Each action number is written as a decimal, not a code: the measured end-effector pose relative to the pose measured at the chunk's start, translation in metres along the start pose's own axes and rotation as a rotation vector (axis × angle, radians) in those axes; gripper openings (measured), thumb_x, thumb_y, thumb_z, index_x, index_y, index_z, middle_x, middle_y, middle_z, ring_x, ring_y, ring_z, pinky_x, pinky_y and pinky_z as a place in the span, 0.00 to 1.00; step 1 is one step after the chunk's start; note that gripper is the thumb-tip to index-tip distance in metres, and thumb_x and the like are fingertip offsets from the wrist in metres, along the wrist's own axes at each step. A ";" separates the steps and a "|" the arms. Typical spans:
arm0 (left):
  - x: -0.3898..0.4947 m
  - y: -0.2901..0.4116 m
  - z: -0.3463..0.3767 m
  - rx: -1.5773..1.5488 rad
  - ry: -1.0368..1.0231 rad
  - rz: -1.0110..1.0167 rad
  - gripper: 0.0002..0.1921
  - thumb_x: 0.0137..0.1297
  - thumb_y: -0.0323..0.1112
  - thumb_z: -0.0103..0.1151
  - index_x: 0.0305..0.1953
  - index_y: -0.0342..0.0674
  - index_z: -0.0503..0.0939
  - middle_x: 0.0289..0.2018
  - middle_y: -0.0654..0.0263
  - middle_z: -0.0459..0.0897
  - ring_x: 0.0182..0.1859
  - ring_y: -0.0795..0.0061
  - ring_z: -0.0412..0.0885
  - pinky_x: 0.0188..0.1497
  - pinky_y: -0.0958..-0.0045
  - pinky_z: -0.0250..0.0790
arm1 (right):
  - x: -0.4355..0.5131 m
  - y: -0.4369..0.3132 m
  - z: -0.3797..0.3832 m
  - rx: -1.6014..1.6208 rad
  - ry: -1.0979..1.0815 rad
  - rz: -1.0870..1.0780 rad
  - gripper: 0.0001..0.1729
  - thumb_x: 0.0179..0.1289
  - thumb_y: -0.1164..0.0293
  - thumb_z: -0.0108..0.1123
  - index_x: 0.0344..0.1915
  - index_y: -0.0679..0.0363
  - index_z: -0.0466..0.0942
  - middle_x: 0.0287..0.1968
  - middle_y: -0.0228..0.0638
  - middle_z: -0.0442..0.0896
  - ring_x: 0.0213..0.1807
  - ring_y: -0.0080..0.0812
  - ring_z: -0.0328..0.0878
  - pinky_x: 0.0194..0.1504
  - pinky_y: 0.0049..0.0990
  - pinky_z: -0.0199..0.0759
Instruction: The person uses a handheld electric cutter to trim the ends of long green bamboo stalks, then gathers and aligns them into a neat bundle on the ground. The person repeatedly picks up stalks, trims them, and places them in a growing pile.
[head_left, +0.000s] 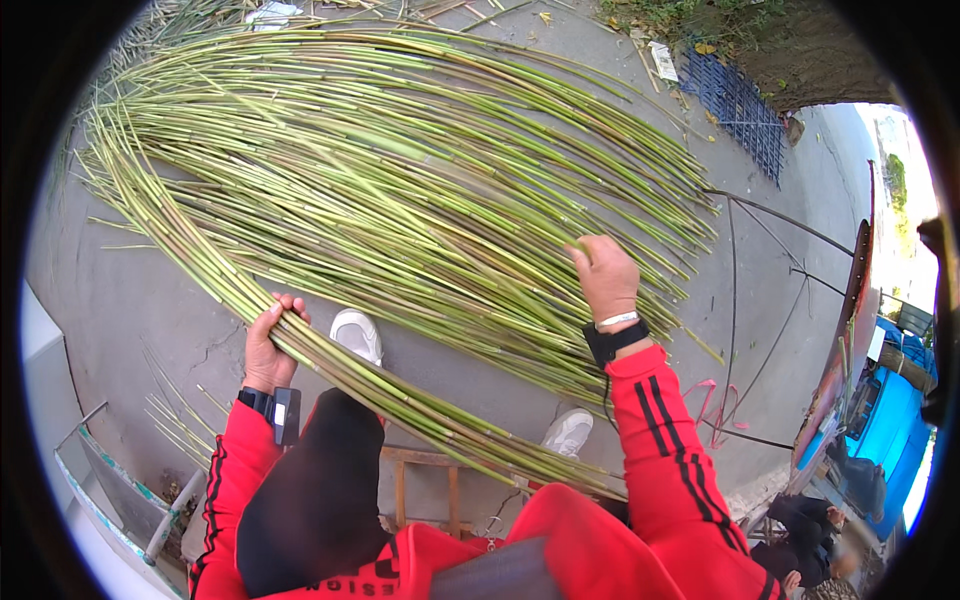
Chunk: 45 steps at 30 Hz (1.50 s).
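Observation:
My left hand (276, 341) is closed around a bundle of green and brown cane stalks (360, 384), which slants from the upper left across my lap to the lower right. My right hand (606, 274) grips a green stalk (517, 202) near its end, above the wide spread of stalks; that stalk is blurred. Beneath lies a large layer of long jointed stalks (420, 247) on the grey concrete ground, fanned out from the left towards the right.
A metal-rod frame (780, 214) stands at the right, near a pink ribbon (705, 409). A blue plastic grid (735, 112) lies at the upper right by a trunk. At lower left is a metal-framed chair (112, 487). Another person (802, 532) is at the lower right.

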<state>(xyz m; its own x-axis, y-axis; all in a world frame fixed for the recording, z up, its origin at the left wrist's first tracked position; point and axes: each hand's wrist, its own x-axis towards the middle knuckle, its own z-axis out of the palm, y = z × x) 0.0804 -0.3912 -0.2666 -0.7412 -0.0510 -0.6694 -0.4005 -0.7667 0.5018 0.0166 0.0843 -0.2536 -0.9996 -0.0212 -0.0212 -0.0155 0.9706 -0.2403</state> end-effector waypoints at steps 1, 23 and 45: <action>-0.001 -0.002 0.000 0.006 0.071 -0.038 0.14 0.60 0.29 0.58 0.47 0.40 0.69 0.36 0.66 0.76 0.41 0.69 0.76 0.47 0.64 0.73 | -0.001 -0.002 -0.002 -0.054 0.091 0.105 0.13 0.57 0.58 0.65 0.33 0.55 0.79 0.30 0.35 0.79 0.33 0.42 0.77 0.32 0.37 0.71; 0.004 -0.002 0.012 -0.062 -0.127 -0.068 0.12 0.60 0.28 0.57 0.45 0.37 0.72 0.51 0.62 0.76 0.51 0.66 0.76 0.58 0.60 0.68 | -0.082 -0.060 -0.039 0.891 -0.803 -0.118 0.20 0.69 0.57 0.53 0.32 0.63 0.81 0.24 0.42 0.80 0.24 0.39 0.74 0.30 0.33 0.70; -0.004 0.008 -0.003 -0.021 -0.156 0.003 0.19 0.61 0.30 0.58 0.53 0.43 0.67 0.36 0.69 0.71 0.38 0.75 0.72 0.48 0.65 0.70 | 0.032 -0.030 0.075 -0.050 -0.767 0.135 0.48 0.56 0.32 0.53 0.71 0.43 0.57 0.75 0.46 0.47 0.74 0.64 0.42 0.67 0.64 0.42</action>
<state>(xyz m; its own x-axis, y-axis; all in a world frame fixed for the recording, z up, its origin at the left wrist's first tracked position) 0.0819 -0.3990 -0.2611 -0.8178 0.0452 -0.5737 -0.3877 -0.7799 0.4914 -0.0127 0.0369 -0.3195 -0.6962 -0.0447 -0.7165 0.0857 0.9858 -0.1447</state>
